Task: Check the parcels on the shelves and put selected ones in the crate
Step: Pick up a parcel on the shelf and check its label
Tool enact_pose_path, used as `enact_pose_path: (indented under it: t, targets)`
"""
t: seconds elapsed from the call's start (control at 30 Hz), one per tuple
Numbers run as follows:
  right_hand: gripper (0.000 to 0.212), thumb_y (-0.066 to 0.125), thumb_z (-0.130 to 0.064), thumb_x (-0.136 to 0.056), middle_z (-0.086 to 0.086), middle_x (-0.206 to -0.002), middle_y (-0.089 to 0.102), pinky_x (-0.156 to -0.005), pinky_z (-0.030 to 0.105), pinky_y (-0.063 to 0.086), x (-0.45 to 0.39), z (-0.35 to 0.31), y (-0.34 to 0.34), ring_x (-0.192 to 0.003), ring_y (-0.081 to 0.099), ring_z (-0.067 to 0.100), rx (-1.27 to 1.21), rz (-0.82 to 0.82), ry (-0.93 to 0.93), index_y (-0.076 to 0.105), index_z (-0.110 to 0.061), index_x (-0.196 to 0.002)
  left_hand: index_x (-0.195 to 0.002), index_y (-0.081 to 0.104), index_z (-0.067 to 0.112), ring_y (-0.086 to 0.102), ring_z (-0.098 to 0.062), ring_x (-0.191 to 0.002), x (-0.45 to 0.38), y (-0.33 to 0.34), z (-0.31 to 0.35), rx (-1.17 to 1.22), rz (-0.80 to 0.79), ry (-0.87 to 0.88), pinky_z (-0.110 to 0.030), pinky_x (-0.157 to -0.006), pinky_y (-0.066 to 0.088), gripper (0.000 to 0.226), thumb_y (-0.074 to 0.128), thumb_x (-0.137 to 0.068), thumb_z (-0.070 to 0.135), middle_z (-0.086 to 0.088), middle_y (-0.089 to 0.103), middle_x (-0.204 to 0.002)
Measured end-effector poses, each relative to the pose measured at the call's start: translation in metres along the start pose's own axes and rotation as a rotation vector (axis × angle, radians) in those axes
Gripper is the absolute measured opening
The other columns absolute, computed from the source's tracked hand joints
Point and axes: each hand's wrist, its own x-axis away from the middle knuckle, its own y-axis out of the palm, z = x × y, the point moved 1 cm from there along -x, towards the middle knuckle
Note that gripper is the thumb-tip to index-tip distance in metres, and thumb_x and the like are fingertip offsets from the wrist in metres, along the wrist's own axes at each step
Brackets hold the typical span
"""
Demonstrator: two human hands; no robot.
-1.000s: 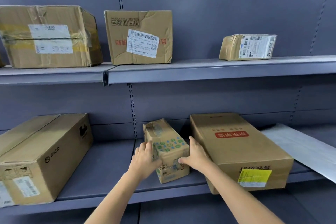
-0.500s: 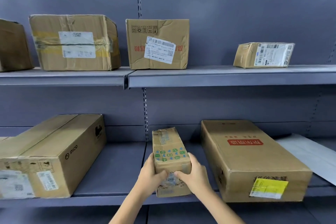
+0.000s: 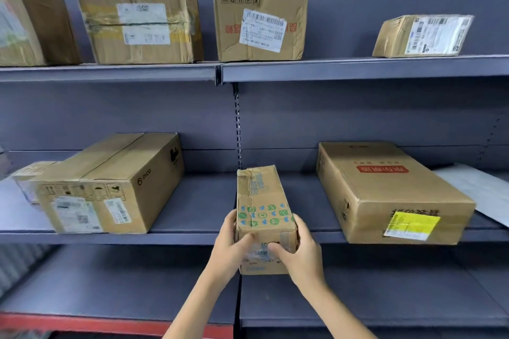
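Head view — close, facing shelves [image 3: 358, 70]

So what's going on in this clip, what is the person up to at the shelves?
A person is handling parcels on grey metal shelving. Both the left hand and the right hand grip a small, worn brown cardboard parcel with green and blue printed icons, its near end out past the front edge of the middle shelf. Other cardboard boxes sit on the shelves. No crate is in view.

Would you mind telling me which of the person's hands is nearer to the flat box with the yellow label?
Right. The right hand grips the small parcel on the side facing the flat box; the left hand grips its far side.
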Motion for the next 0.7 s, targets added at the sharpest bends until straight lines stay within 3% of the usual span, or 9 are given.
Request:
enact_pose_path:
  t: [0.13,0.27,0.33,0.4,0.5,0.6,0.7]
  targets:
    - [0.068,0.076,-0.007,-0.070,-0.024,-0.105,0.061,-0.078,0.009,0.047,-0.003,0.007,0.008,-0.096,0.059,-0.007,-0.128,0.006,0.045,0.047,-0.030,-0.127,-0.112,0.047,0.024,0.061,-0.007,-0.099,-0.012,-0.004,-0.004,0.081,0.119,-0.109,-0.020,-0.074,0.053,0.024,0.056,-0.091,0.016,0.006,0.062,-0.110]
    - [0.058,0.077,-0.012,-0.072,-0.010,-0.110,0.067,-0.084,0.025,0.052,-0.006,0.014,0.008,-0.101,0.064,0.004,-0.348,-0.070,0.121,0.051,-0.027,-0.122,-0.110,0.049,0.022,0.066,-0.016,-0.095,-0.026,-0.007,-0.005,0.051,0.116,-0.225,-0.038,-0.083,0.055,0.028,0.062,-0.087,0.030,0.003,0.065,-0.106]
    - [0.050,0.074,-0.024,-0.074,-0.007,-0.112,0.066,-0.080,0.018,0.051,-0.006,0.013,0.004,-0.099,0.064,0.001,-0.434,-0.098,0.157,0.053,-0.022,-0.119,-0.112,0.049,0.020,0.066,-0.016,-0.093,-0.027,-0.007,-0.009,0.050,0.118,-0.258,-0.036,-0.078,0.055,0.029,0.061,-0.087,0.028,0.002,0.065,-0.106]
    - [0.040,0.062,-0.028,-0.087,-0.007,-0.118,0.061,-0.087,0.015,0.046,-0.007,0.017,0.002,-0.104,0.059,0.001,-0.436,-0.063,0.234,0.051,-0.018,-0.124,-0.113,0.050,0.019,0.067,-0.016,-0.093,-0.025,-0.007,-0.014,0.093,0.114,-0.260,-0.031,-0.072,0.055,0.027,0.060,-0.089,0.024,0.000,0.066,-0.106]
    - [0.039,0.053,-0.030,-0.092,0.003,-0.130,0.056,-0.108,0.037,0.037,-0.007,0.036,0.003,-0.121,0.050,0.017,-0.383,-0.024,0.420,0.052,-0.013,-0.128,-0.114,0.052,0.018,0.068,-0.017,-0.092,-0.020,-0.011,-0.019,0.136,0.115,-0.240,-0.029,-0.070,0.055,0.027,0.061,-0.088,0.020,-0.003,0.067,-0.107]
    - [0.028,0.054,-0.030,-0.091,0.009,-0.116,0.065,-0.105,0.044,0.040,-0.004,0.038,0.009,-0.115,0.056,0.025,-0.445,-0.118,0.551,0.062,-0.012,-0.110,-0.113,0.055,0.016,0.069,-0.018,-0.091,-0.014,-0.017,-0.024,0.178,0.125,-0.227,-0.026,-0.065,0.054,0.026,0.061,-0.088,0.017,-0.004,0.069,-0.105]
    - [0.023,0.058,-0.023,-0.089,0.009,-0.104,0.069,-0.094,0.038,0.044,-0.004,0.037,0.010,-0.103,0.061,0.024,-0.500,-0.143,0.517,0.063,-0.007,-0.104,-0.112,0.056,0.015,0.069,-0.019,-0.091,-0.007,-0.024,-0.027,0.250,0.121,-0.217,-0.028,-0.065,0.053,0.023,0.059,-0.089,0.013,-0.006,0.070,-0.105]
